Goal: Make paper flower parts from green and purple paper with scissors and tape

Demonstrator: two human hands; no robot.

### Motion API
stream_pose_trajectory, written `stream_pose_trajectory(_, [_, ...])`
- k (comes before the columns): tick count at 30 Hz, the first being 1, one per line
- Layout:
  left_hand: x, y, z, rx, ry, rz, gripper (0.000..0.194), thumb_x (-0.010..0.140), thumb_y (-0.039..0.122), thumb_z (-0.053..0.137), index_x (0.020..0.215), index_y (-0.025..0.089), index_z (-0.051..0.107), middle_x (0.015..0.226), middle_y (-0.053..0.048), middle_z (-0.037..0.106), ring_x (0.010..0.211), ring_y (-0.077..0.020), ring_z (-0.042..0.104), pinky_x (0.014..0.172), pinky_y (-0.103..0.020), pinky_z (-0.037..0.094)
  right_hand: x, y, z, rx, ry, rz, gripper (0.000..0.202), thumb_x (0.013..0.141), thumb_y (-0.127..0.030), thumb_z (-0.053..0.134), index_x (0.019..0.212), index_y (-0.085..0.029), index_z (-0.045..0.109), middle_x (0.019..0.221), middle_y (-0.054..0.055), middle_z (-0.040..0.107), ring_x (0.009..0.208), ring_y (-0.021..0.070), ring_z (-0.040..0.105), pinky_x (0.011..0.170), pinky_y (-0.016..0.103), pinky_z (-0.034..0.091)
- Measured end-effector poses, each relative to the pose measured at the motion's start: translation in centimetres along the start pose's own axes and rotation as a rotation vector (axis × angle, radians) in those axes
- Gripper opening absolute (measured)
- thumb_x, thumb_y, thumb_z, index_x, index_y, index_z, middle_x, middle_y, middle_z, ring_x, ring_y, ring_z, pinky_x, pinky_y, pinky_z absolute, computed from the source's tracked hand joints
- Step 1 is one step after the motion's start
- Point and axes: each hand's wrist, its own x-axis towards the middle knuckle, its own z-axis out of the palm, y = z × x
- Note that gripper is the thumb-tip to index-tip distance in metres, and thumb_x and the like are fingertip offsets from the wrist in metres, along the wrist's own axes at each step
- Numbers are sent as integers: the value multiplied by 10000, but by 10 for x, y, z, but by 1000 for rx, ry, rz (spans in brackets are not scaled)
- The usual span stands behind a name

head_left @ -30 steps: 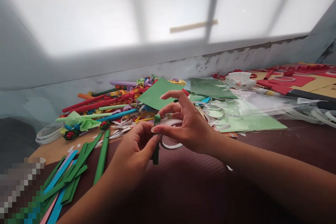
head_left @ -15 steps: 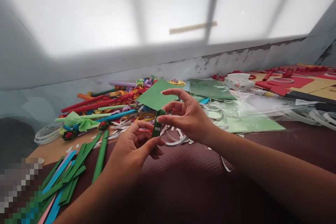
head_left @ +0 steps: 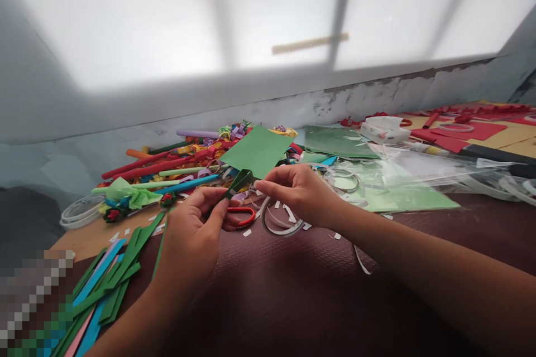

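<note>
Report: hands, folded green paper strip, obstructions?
Left hand pinching folded green paper strip. Right hand near strip's upper end, contact unclear. Red loop-shaped handle beside left hand; white ring-shaped roll below right hand.

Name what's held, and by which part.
The left hand pinches a green folded paper strip by its lower part; whether the right hand touches its upper end cannot be told.

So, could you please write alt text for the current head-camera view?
The left hand pinches a folded green paper strip, with the right hand close to its far end. Behind them lies a green paper sheet; loose paper strips, mostly green, lie on the brown tabletop at left.
</note>
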Motion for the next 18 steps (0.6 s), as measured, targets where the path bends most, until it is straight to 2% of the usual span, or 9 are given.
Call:
stream_pose_trajectory(3, [-3, 1, -1, 85, 70, 85, 186, 839, 310, 727, 996, 211, 735, 668, 32, 720, 613, -125, 671, 628, -210, 553, -2, -4, 2, 84, -9, -25, 435, 753, -574, 762, 764, -145, 694, 639, -4, 598, 554, 101, 466, 499, 240, 330])
stream_pose_trajectory(5, [-6, 1, 0, 115, 102, 159, 182, 839, 311, 733, 1009, 257, 775, 695, 41, 735, 647, -126, 675, 674, -215, 561, -4, -7, 4, 113, 4, -39, 439, 769, -581, 751, 719, -150, 681, 582, -36, 525, 525, 85, 398, 483, 239, 290])
stream_pose_trajectory(7, [-10, 1, 1, 134, 107, 231, 172, 835, 303, 745, 998, 306, 800, 805, 38, 776, 769, -143, 706, 768, -229, 569, -5, -8, 5, 151, 28, -24, 463, 765, -600, 745, 667, -156, 658, 538, -61, 444, 504, 76, 335, 472, 241, 255])
stream_pose_trajectory(10, [-12, 0, 2, 126, 57, 289, 153, 821, 273, 760, 940, 353, 814, 1001, 39, 791, 978, -168, 709, 851, -234, 563, -4, -9, 4, 231, 54, 45, 457, 702, -595, 793, 687, -154, 673, 574, -41, 518, 530, 87, 405, 501, 245, 307])
stream_pose_trajectory(14, [-9, -1, 2, 118, -13, 273, 136, 821, 298, 754, 924, 358, 818, 1006, 27, 783, 983, -171, 700, 845, -236, 559, -1, -6, 1, 206, 47, 75, 427, 690, -557, 810, 728, -146, 699, 644, -1, 629, 580, 107, 507, 558, 254, 378])
stream_pose_trajectory(16, [-7, 0, 1, 103, -39, 212, 108, 809, 340, 756, 890, 323, 825, 899, 6, 786, 871, -173, 705, 791, -250, 564, 0, -5, 0, 162, 38, 49, 412, 709, -539, 803, 729, -141, 696, 646, 1, 640, 576, 105, 512, 545, 247, 375])
stream_pose_trajectory(18, [-4, 2, 0, 48, -82, 90, 159, 765, 382, 783, 881, 280, 822, 750, -4, 765, 703, -164, 680, 674, -254, 558, 0, -5, -3, 107, 8, 1, 380, 747, -508, 786, 742, -140, 694, 630, -5, 633, 559, 103, 508, 519, 240, 363])
